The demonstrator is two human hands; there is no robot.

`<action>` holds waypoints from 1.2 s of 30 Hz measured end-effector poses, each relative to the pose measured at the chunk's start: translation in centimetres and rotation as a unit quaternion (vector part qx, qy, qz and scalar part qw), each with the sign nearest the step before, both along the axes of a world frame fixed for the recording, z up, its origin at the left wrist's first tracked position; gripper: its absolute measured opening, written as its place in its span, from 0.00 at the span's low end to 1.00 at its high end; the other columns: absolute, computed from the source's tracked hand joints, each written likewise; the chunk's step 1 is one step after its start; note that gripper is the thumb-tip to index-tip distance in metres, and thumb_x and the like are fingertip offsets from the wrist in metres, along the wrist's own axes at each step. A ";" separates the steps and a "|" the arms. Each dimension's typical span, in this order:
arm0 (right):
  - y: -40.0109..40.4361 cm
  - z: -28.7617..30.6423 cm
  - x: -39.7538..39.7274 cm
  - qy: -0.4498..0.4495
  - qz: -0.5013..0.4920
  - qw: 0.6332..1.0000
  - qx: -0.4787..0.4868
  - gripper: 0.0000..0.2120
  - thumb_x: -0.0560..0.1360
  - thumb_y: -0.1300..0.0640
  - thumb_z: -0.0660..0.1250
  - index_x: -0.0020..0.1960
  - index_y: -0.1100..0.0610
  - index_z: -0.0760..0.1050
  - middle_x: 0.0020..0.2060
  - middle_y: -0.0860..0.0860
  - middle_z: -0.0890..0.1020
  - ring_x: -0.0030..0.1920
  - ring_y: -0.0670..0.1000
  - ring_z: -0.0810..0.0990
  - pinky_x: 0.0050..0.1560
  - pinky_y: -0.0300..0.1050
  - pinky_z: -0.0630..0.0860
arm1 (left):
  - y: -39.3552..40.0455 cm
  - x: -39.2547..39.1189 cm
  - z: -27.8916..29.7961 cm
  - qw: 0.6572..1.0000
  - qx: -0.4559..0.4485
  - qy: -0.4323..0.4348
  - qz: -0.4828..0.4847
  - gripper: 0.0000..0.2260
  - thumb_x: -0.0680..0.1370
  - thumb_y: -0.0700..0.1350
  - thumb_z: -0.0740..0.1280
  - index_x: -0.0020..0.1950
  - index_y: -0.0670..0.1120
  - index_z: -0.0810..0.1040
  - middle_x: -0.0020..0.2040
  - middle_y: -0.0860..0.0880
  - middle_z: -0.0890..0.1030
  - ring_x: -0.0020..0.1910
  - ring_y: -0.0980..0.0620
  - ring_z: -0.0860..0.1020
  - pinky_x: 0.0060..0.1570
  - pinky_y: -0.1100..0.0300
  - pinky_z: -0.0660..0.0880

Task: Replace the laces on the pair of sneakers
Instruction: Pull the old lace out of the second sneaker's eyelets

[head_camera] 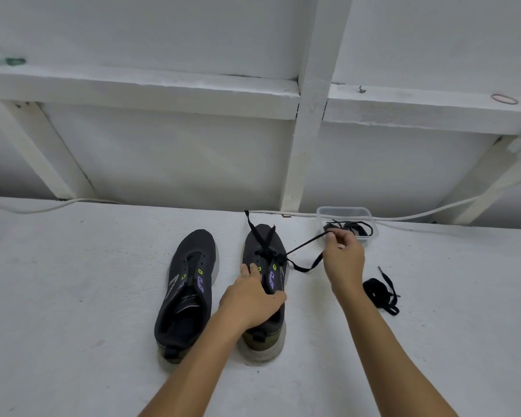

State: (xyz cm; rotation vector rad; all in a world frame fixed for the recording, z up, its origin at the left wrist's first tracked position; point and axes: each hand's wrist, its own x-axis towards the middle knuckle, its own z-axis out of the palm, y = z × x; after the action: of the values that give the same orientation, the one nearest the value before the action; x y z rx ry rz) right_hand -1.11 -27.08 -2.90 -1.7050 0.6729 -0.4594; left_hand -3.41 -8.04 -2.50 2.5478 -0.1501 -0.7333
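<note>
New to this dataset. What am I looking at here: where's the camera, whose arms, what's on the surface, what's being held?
There is no robot. A person works with bare hands, and the single picture comes from a wide-angle camera on their head, looking forward and down, so the arms enter from the bottom.

On the white surface stand two dark sneakers. The left sneaker has no lace. The left hand holds the right sneaker steady, while the right hand pinches a black lace partly threaded through its front eyelets.

A clear plastic tub behind the right hand holds more dark laces, and a loose black lace lies bundled to the right.
</note>
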 end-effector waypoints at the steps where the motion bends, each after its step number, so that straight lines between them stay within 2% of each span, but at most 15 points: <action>1: 0.0 -0.2 -0.2 0.021 0.030 0.996 -0.075 0.07 0.79 0.58 0.67 0.55 0.49 0.77 0.54 0.46 0.81 0.50 0.46 0.79 0.52 0.42 0.74 | 0.0 0.0 -0.1 1.000 0.001 0.000 0.000 0.42 0.78 0.63 0.61 0.82 0.45 0.43 0.83 0.45 0.44 0.78 0.41 0.59 0.72 0.50 0.62; 2: 0.1 -0.6 -0.5 0.041 0.060 0.986 -0.147 0.12 0.77 0.59 0.69 0.59 0.49 0.77 0.56 0.45 0.78 0.51 0.46 0.78 0.54 0.42 0.73 | 0.0 0.0 -0.1 1.000 0.002 -0.001 0.000 0.42 0.78 0.63 0.60 0.82 0.45 0.43 0.83 0.45 0.44 0.78 0.41 0.59 0.72 0.50 0.62; 4: 0.8 -1.3 -1.0 0.055 0.095 0.969 -0.223 0.16 0.74 0.60 0.71 0.60 0.49 0.76 0.56 0.45 0.73 0.45 0.45 0.78 0.51 0.43 0.70 | 0.0 0.1 -0.2 1.000 0.006 -0.004 -0.002 0.42 0.78 0.63 0.60 0.82 0.44 0.43 0.83 0.45 0.44 0.78 0.42 0.60 0.72 0.50 0.62; 7: 1.8 -2.0 -1.4 0.055 0.162 0.958 -0.231 0.05 0.74 0.57 0.72 0.48 0.48 0.80 0.49 0.44 0.79 0.39 0.42 0.79 0.45 0.40 0.72 | 0.0 0.1 -0.3 1.000 0.009 -0.005 -0.003 0.43 0.78 0.63 0.60 0.82 0.45 0.43 0.83 0.45 0.44 0.78 0.42 0.60 0.72 0.50 0.62; 8: 2.1 -2.1 -1.4 0.065 0.186 0.956 -0.216 0.03 0.74 0.56 0.73 0.44 0.48 0.82 0.44 0.43 0.81 0.40 0.42 0.79 0.43 0.37 0.72 | 0.0 0.1 -0.3 1.000 0.011 -0.006 -0.002 0.43 0.78 0.63 0.59 0.82 0.45 0.43 0.83 0.45 0.44 0.78 0.42 0.60 0.72 0.50 0.61; 11: 2.6 -2.1 -1.4 0.081 0.230 0.960 -0.136 0.06 0.75 0.52 0.73 0.40 0.48 0.85 0.35 0.42 0.84 0.38 0.40 0.81 0.38 0.30 0.72 | 0.0 0.1 -0.4 1.000 0.009 -0.005 -0.001 0.43 0.77 0.64 0.59 0.82 0.45 0.43 0.83 0.45 0.44 0.78 0.43 0.59 0.72 0.51 0.61; 15: 3.6 -2.0 -1.2 0.083 0.230 0.969 -0.031 0.05 0.76 0.50 0.73 0.46 0.49 0.87 0.36 0.42 0.86 0.37 0.40 0.82 0.37 0.35 0.77 | 0.0 0.1 -0.4 1.000 0.007 -0.006 -0.001 0.43 0.78 0.63 0.60 0.82 0.45 0.43 0.83 0.45 0.44 0.79 0.43 0.59 0.73 0.51 0.61; 17: 3.6 -1.8 -0.9 0.087 0.242 0.966 0.008 0.05 0.77 0.53 0.72 0.45 0.50 0.86 0.35 0.44 0.86 0.35 0.41 0.81 0.34 0.35 0.77 | 0.0 0.1 -0.4 1.000 0.007 -0.006 0.000 0.43 0.78 0.63 0.60 0.82 0.45 0.43 0.83 0.45 0.44 0.78 0.43 0.59 0.72 0.51 0.61; 19: 3.4 -1.5 -0.6 0.104 0.258 0.960 0.023 0.06 0.78 0.55 0.70 0.43 0.52 0.84 0.36 0.49 0.85 0.35 0.45 0.81 0.34 0.39 0.79 | 0.0 0.1 -0.4 1.000 0.005 -0.005 0.002 0.43 0.77 0.63 0.60 0.82 0.45 0.43 0.83 0.45 0.44 0.78 0.43 0.59 0.72 0.51 0.61; 22: 3.2 -1.7 -0.3 0.084 0.203 0.976 0.010 0.06 0.77 0.55 0.67 0.43 0.54 0.80 0.38 0.50 0.84 0.37 0.47 0.84 0.36 0.46 0.79 | 0.0 0.0 -0.3 1.000 0.002 -0.005 0.003 0.42 0.77 0.63 0.60 0.82 0.45 0.43 0.83 0.46 0.44 0.78 0.43 0.59 0.72 0.51 0.62; 26: 1.8 -1.2 0.3 -0.008 0.004 0.997 0.071 0.04 0.80 0.54 0.64 0.48 0.52 0.77 0.46 0.49 0.82 0.37 0.44 0.86 0.32 0.40 0.78 | 0.1 0.0 -0.1 1.000 -0.002 -0.002 0.001 0.42 0.78 0.63 0.60 0.82 0.45 0.43 0.83 0.46 0.44 0.78 0.43 0.59 0.72 0.51 0.61; 28: 0.5 -1.1 0.4 -0.005 -0.036 0.995 0.096 0.05 0.80 0.55 0.64 0.49 0.54 0.78 0.45 0.53 0.83 0.37 0.44 0.85 0.30 0.37 0.77 | 0.1 0.0 -0.2 1.000 -0.002 -0.002 0.000 0.42 0.78 0.63 0.60 0.82 0.45 0.43 0.83 0.46 0.44 0.78 0.43 0.59 0.73 0.50 0.61; 30: 0.1 -1.1 -0.1 0.046 0.043 0.992 0.110 0.07 0.80 0.54 0.66 0.47 0.55 0.80 0.41 0.53 0.85 0.36 0.44 0.86 0.30 0.37 0.78 | 0.0 0.0 -0.2 1.000 -0.002 -0.006 0.000 0.42 0.78 0.63 0.60 0.82 0.45 0.43 0.83 0.46 0.44 0.78 0.43 0.60 0.72 0.51 0.62; 33: 1.2 -1.4 -1.2 0.147 0.227 0.957 0.102 0.10 0.78 0.49 0.71 0.44 0.55 0.84 0.36 0.48 0.86 0.38 0.46 0.87 0.33 0.39 0.79 | 0.0 0.1 -0.2 1.000 0.001 -0.014 0.001 0.42 0.78 0.63 0.60 0.82 0.45 0.44 0.83 0.45 0.45 0.77 0.43 0.61 0.71 0.52 0.62; 36: 2.9 -2.0 -1.6 0.133 0.258 0.952 0.095 0.09 0.76 0.48 0.74 0.45 0.53 0.85 0.37 0.49 0.87 0.37 0.47 0.86 0.34 0.39 0.80 | 0.2 -0.1 -0.2 1.000 0.001 -0.011 0.004 0.42 0.77 0.63 0.60 0.82 0.45 0.44 0.83 0.45 0.46 0.77 0.44 0.61 0.71 0.52 0.63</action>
State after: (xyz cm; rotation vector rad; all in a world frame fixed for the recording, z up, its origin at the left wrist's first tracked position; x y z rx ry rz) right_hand -2.72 -24.23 -4.87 -1.6906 0.4169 0.2019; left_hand -3.50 -7.89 -2.67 2.5581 -0.1463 -0.7036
